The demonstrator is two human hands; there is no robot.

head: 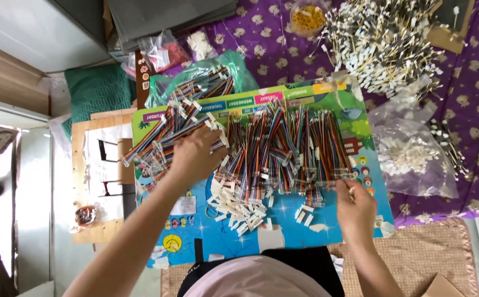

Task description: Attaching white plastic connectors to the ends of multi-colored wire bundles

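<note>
A: What are our hands doing?
B: Our left hand [195, 154] is pressing closed fingers on the striped wire bundles [168, 135]; our right hand [355, 206] is pinching one white connector [351, 191], with the wire rows [283, 151] lying just above that pinch on the colourful board [305, 228]

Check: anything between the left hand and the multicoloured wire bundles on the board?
Nothing visible. The left hand already rests on the wire bundles lying on the colourful board; the right hand touches their lower right edge.
</note>
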